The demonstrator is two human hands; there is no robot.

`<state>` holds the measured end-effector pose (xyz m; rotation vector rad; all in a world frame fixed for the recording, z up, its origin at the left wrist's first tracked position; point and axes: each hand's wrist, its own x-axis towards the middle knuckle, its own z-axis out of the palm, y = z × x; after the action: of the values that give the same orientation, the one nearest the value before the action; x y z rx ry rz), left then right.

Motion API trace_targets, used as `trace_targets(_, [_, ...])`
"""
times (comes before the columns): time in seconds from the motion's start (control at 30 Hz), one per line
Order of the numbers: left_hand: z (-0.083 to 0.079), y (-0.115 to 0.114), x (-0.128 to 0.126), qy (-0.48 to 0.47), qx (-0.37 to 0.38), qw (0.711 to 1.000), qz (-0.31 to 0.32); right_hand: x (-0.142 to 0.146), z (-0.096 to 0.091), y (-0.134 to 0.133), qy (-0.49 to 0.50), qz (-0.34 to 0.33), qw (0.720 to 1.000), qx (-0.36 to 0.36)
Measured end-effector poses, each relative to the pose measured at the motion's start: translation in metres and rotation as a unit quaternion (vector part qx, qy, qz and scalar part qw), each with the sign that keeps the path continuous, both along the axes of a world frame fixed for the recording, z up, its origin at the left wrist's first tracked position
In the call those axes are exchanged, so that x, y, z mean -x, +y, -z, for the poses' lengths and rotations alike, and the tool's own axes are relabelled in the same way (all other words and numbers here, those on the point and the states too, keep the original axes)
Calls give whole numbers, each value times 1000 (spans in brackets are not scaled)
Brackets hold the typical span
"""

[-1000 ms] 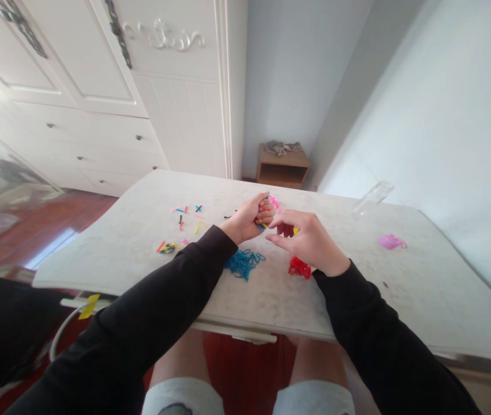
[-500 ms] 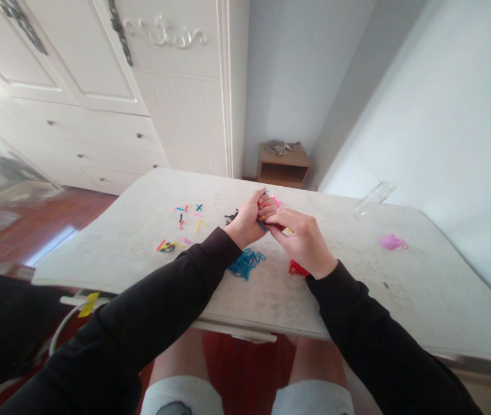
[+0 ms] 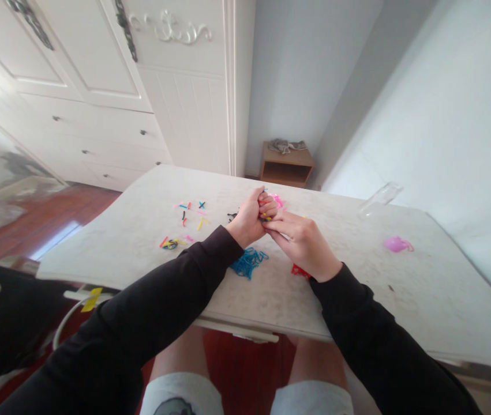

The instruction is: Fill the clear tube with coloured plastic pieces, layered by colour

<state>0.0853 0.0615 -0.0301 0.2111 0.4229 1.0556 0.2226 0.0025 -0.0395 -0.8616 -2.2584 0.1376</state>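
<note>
Left hand (image 3: 249, 222) curled round thin red and yellow bands (image 3: 266, 218), right hand (image 3: 303, 239) touching it with bunched fingertips, both just beyond the tangled heap of stringy blue bands (image 3: 248, 264). Left of that heap, scattered short multicoloured strips (image 3: 201, 223); right of it, a bright-red pile (image 3: 299, 271) and, well apart, a soft pink object (image 3: 396, 244).

The table (image 3: 280, 305) has a smooth, pale, mostly matt top (smudged in places), and the small coloured bands (image 3: 248, 264) look like soft, slightly shiny rubber or plastic. The clear cup (image 3: 379, 200) is glossy, like glass or plastic; the black sleeves (image 3: 176, 288) are matt cloth, the floor (image 3: 89, 199) glossy reddish wood, the cupboard handles (image 3: 126, 30) dark metal.
</note>
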Motion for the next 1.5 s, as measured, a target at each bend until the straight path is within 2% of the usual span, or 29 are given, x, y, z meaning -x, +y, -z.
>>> trace_targets(0.2, [-2, 0, 4, -8, -11, 1000, -6, 0, -6, -4, 20, 8, 1000, 11])
trace_targets(0.43, [-8, 0, 8, -30, 5, 999, -14, 0, -18, -11, 48, -34, 998, 38])
trace_targets(0.53, [-8, 2, 10, -21, 5, 999, -24, -1, -21, -13, 48, -55, 994, 77])
trace_targets(0.67, [-11, 3, 15, -23, -11, 999, -45, -1, -17, -12, -2, -129, 980, 153])
trace_targets(0.73, [-12, 3, 16, -19, -12, 999, -48, 0, -11, -11, -46, -164, 972, 165])
trace_targets(0.83, [-14, 2, 16, -14, -12, 999, -46, 4, -2, -10, -92, -181, 967, 157])
trace_targets(0.93, [-13, 3, 16, -17, -11, 999, -46, 6, 0, -11, -99, -168, 970, 148])
trace_targets(1.03, [-10, 6, 17, -24, -9, 998, -50, 2, -6, -10, -60, -131, 981, 130])
trace_targets(1.1, [-9, 8, 16, -20, -5, 998, -56, -8, -12, -5, -1, -67, 992, 107])
trace_targets(1.17, [-9, 10, 11, -10, 2, 998, -59, -21, -18, 3, 80, 28, 993, 82])
trace_targets(1.27, [-16, 10, -6, 12, 6, 998, -57, -41, -20, 17, 191, 142, 967, 90])
trace_targets(1.33, [-24, 10, -23, 31, -2, 998, -51, -48, -17, 25, 230, 142, 952, 145])
trace_targets(1.4, [-30, 10, -41, 54, -6, 997, -50, -51, -13, 31, 254, 95, 943, 194])
trace_targets(1.5, [-34, 14, -67, 88, -1, 993, -78, -50, -9, 35, 306, 77, 927, 204])
